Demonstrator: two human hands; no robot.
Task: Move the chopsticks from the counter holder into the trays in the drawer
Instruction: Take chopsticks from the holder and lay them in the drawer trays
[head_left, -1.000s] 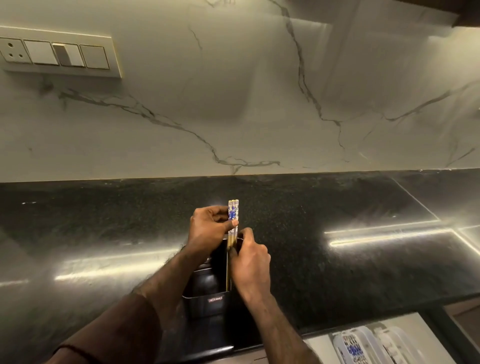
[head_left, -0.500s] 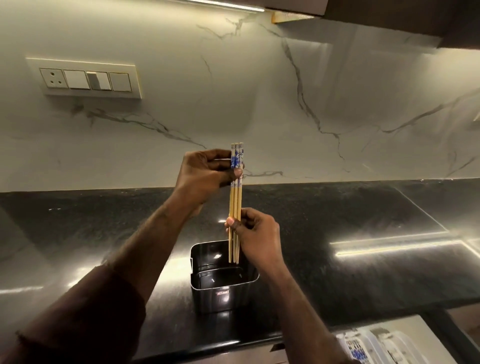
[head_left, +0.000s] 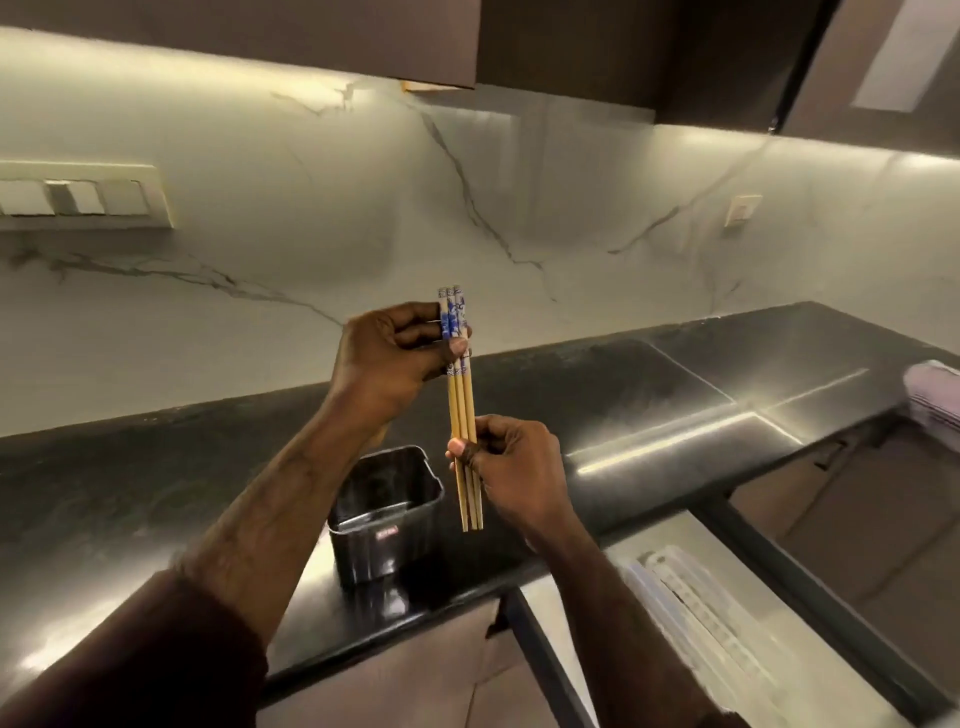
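Note:
A bundle of wooden chopsticks (head_left: 462, 405) with blue-and-white patterned tops hangs upright in the air above the counter. My left hand (head_left: 395, 358) pinches the patterned tops. My right hand (head_left: 511, 467) grips the lower shafts, the tips sticking out below it. The dark metal counter holder (head_left: 387, 525) stands on the black counter just below and left of the tips; nothing shows inside it. At the lower right the open drawer (head_left: 753, 623) shows a pale plastic tray (head_left: 691, 618), blurred.
The glossy black counter (head_left: 649, 405) runs along a white marble backsplash with a switch plate (head_left: 83, 195) at left and a small socket (head_left: 743, 210) at right. Dark wall cabinets (head_left: 571, 47) hang overhead. A folded cloth (head_left: 935, 389) lies at the far right.
Both hands lifted the chopsticks up and fully out of the holder, then shifted them slightly right. The view swung up and to the right, showing more of the open drawer.

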